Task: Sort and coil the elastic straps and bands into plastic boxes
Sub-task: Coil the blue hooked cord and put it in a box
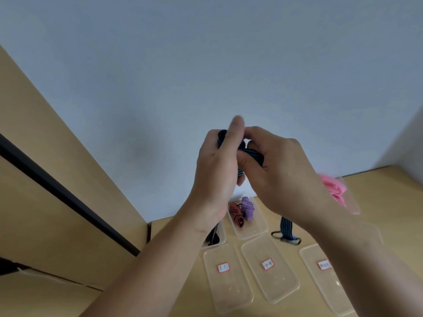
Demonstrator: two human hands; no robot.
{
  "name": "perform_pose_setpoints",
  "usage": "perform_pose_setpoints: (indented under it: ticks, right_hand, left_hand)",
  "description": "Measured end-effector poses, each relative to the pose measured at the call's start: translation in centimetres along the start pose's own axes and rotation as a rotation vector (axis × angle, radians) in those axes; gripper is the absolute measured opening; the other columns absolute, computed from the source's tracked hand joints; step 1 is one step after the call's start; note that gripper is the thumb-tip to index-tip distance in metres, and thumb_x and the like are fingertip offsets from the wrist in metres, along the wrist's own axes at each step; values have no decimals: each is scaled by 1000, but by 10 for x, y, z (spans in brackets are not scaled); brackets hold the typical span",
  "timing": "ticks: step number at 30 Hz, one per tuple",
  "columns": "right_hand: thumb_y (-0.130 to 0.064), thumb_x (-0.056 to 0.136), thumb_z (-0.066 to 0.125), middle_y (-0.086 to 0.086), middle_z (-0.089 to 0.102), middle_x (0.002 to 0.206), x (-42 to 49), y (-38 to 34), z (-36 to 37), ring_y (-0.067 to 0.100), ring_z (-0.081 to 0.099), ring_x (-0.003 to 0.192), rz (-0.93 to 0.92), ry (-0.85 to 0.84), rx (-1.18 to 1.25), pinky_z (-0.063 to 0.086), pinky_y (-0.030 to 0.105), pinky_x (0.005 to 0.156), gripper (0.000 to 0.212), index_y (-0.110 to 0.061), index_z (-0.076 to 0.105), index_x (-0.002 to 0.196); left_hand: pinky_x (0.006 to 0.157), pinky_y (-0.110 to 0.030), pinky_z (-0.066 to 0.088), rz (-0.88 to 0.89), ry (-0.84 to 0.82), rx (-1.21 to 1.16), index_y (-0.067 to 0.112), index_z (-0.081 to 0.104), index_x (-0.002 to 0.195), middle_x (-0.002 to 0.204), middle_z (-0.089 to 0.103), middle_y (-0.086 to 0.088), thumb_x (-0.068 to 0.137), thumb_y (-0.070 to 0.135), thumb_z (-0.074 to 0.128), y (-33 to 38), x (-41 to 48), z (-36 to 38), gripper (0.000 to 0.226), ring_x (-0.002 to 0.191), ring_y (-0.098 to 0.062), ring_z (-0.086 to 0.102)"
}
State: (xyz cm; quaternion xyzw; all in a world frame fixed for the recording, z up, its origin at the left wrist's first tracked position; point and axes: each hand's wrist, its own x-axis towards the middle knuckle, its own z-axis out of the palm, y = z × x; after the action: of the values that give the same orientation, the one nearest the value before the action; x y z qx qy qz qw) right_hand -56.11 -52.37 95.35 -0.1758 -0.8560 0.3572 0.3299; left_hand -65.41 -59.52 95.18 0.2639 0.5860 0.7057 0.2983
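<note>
Fingers (237,131): left hand (215,170) and right hand (281,175) both grip navy strap (251,154) | strap bunched between them

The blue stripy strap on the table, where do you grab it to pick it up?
Probably pinch the blue striped strap across its narrow width, coming down from above: it lies flat on the table, so only its edges offer a hold. The thin black loop at its near end could be hooked too.

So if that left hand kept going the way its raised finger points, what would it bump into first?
Most likely the pale wall: the left hand, gripping the dark striped band with the right hand, points up and away, with nothing in between. Depth is hard to judge.
</note>
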Motion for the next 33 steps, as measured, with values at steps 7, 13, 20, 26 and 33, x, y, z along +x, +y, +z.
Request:
perform_pose_setpoints:
  ticks: [7,13,20,26,33]
  right_hand:
    - [-25,100,60,-8,61,58,13,1,-23,10,46,52,-4,-302,182,38,25,52,14,-23,69,110]
    - [-24,98,64,-13,52,49,20,2,-35,11,36,49,13,-438,234,31,25,50,11,-17,70,104]
    - [-33,97,60,-10,70,67,15,5,-17,6,58,54,55,-260,-76,42,23,49,21,-16,71,97]
    - [-29,97,54,-7,63,70,12,-2,-6,9,54,61,17,-164,-222,36,25,52,19,-18,67,104]
    - [-9,98,62,-18,55,49,19,2,-31,-2,52,46,-21,-419,260,35,5,51,10,-5,70,102]
  left_hand:
    - [50,-24,29,-102,106,-254,14,56,86,60,52,0,94,54,62,-5,-4,1,42,43,-17,53]
    - [42,-19,29,-128,-44,-330,25,63,61,58,51,-2,84,64,68,-6,-3,-10,45,42,-19,52]
    - [52,-27,54,1,170,-118,9,52,83,72,65,-2,85,65,61,-10,-4,2,57,65,-18,68]
    - [50,-27,42,-6,297,-55,16,48,74,69,49,2,100,54,56,-7,5,10,47,65,-17,49]
    - [41,-22,31,-110,88,-273,18,47,70,68,47,-4,74,36,65,4,9,0,26,46,-23,47]
